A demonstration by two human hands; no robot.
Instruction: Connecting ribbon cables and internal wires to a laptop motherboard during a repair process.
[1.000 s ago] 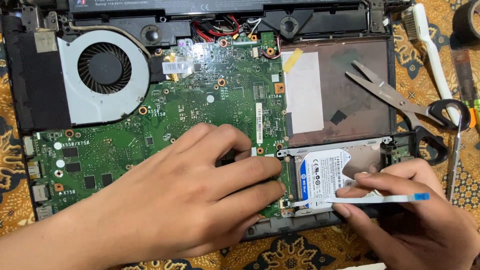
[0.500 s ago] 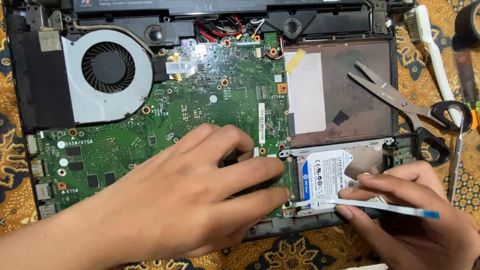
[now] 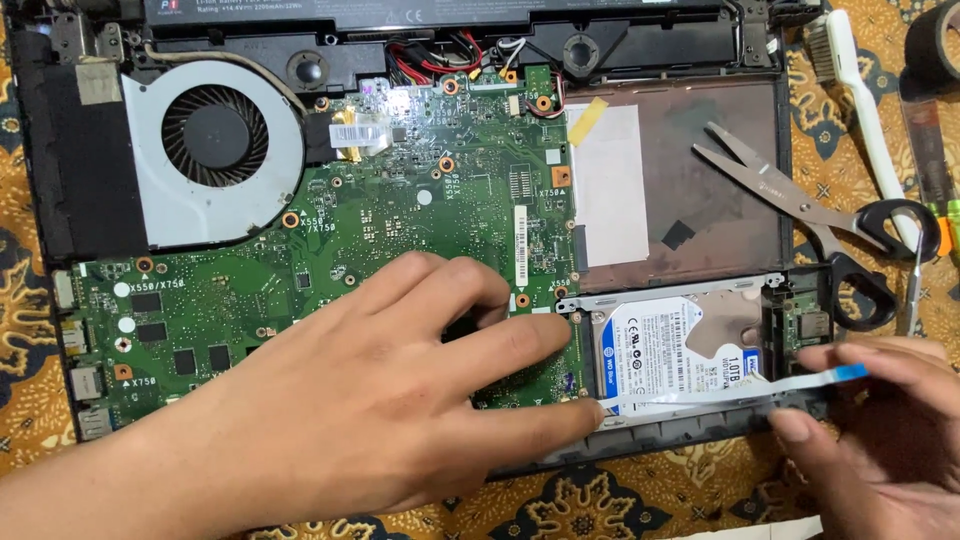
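Note:
An opened laptop lies before me with its green motherboard bare. My left hand rests flat on the board's lower right part, fingertips at the left end of a thin white ribbon cable with a blue tip. My right hand pinches that cable near its blue end, at the laptop's lower right edge. The cable runs across the front of a silver hard drive with a white and blue label, seated in its bay.
A round cooling fan sits at the upper left. Black-handled scissors lie over the empty bay at the right. A white toothbrush, a roll of dark tape and a thin tool lie on the patterned cloth.
My right hand has shifted the ribbon cable's blue end to the right and slightly up. My left hand has stayed pressed on the board by the cable's left end.

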